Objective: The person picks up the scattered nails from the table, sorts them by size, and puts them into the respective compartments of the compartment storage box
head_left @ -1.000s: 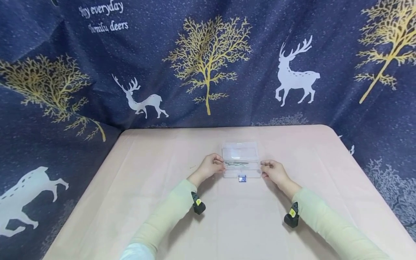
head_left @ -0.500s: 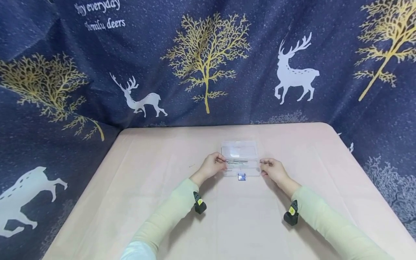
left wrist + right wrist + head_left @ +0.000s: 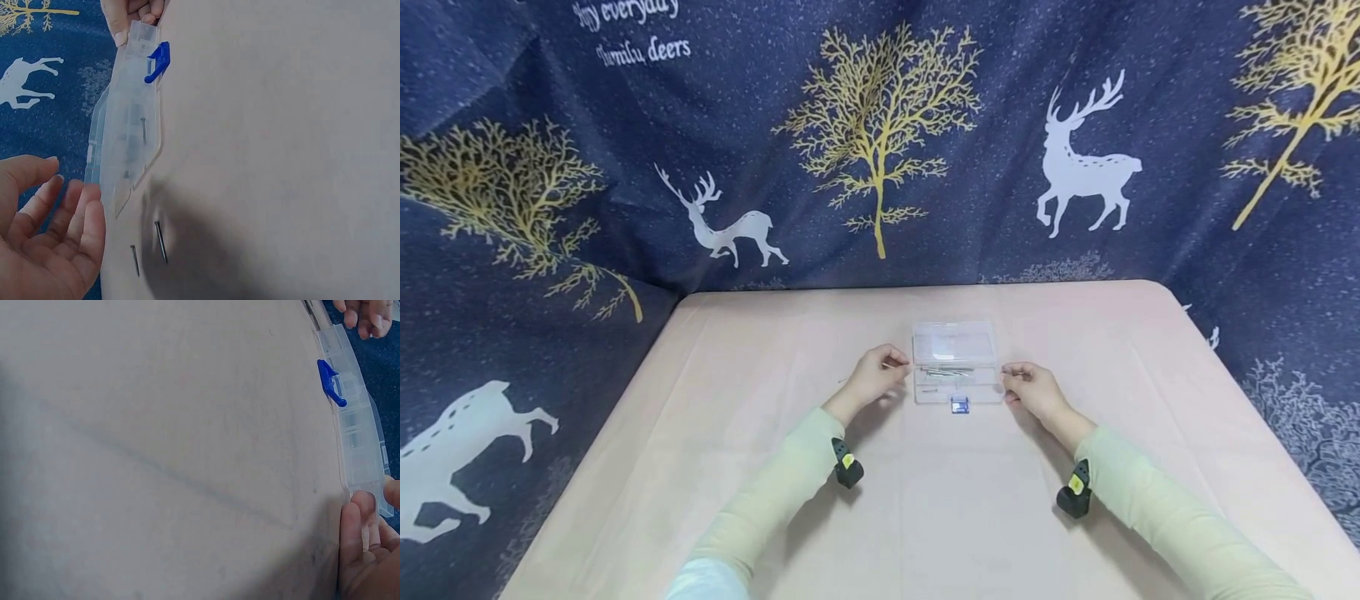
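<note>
A clear plastic box [image 3: 958, 395] with a blue latch [image 3: 960, 406] stands with its lid [image 3: 953, 342] raised at the back. Several long nails [image 3: 946, 372] lie in its rear compartment. One short nail [image 3: 144, 130] lies in the front compartment. My left hand [image 3: 53, 231] is just off the box's left end, fingers loosely bent with nothing between them. At the right end, my right hand [image 3: 372, 544] holds the box, fingertips against its side wall and thumb by the lid. Two loose nails, a thicker one [image 3: 161, 242] and a thinner one [image 3: 135, 260], lie on the table near my left hand.
The box stands on a table with a pale pink cover [image 3: 925, 500]. A dark blue cloth with deer and trees [image 3: 880, 167] hangs behind the table's far edge and along its sides.
My left hand reached over the box's left end and has drawn back leftward. A short nail now shows in the front compartment. My right hand stays at the box's right end.
</note>
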`<state>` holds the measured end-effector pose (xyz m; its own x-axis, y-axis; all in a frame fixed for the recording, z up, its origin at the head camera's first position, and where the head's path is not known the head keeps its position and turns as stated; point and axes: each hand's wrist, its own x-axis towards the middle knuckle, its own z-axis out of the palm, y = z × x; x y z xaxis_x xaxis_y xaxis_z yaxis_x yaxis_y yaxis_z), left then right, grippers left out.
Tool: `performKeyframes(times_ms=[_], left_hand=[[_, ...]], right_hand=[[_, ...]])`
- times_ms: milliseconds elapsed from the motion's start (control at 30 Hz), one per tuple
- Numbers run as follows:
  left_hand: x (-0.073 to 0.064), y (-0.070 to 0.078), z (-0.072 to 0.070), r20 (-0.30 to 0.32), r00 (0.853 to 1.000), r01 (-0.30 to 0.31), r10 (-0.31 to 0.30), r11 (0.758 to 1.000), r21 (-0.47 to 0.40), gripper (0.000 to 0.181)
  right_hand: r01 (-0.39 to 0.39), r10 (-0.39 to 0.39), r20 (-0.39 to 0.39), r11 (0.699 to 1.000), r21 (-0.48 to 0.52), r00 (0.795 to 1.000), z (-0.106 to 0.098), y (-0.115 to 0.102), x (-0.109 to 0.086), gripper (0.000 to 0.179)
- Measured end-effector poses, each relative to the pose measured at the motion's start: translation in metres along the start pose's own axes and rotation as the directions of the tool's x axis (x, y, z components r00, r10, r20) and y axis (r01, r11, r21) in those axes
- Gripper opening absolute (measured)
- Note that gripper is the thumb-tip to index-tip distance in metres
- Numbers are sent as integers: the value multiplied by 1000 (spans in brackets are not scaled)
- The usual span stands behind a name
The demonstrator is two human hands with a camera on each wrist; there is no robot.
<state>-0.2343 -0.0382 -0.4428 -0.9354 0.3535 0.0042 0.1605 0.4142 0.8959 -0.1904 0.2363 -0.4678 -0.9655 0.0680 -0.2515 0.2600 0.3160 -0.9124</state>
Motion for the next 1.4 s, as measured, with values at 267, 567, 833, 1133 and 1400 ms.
performKeyframes(times_ms=[267, 567, 833, 1133, 1400], left_hand=[[-9, -6, -7, 95, 995, 21, -35, 990, 137, 17], [-15, -19, -6, 139, 989, 22, -57, 969, 244, 14], [-16, -23, -6, 119, 992, 1, -34, 964, 266, 13], [-14, -23, -8, 105, 994, -38, 8, 957, 287, 11], [-15, -23, -8, 119, 993, -61, 22, 938, 340, 8]], right_hand=[[-11, 11, -8, 1000, -2, 1000, -1, 2, -1, 41], [-15, 15, -6, 1000, -9, 1000, 1, 3, -3, 41], [-8, 8, -6, 1000, -7, 1000, 2, 2, -2, 41], [11, -11, -9, 1000, -3, 1000, 0, -3, -2, 41], [8, -8, 0, 1000, -12, 1000, 0, -2, -2, 42]])
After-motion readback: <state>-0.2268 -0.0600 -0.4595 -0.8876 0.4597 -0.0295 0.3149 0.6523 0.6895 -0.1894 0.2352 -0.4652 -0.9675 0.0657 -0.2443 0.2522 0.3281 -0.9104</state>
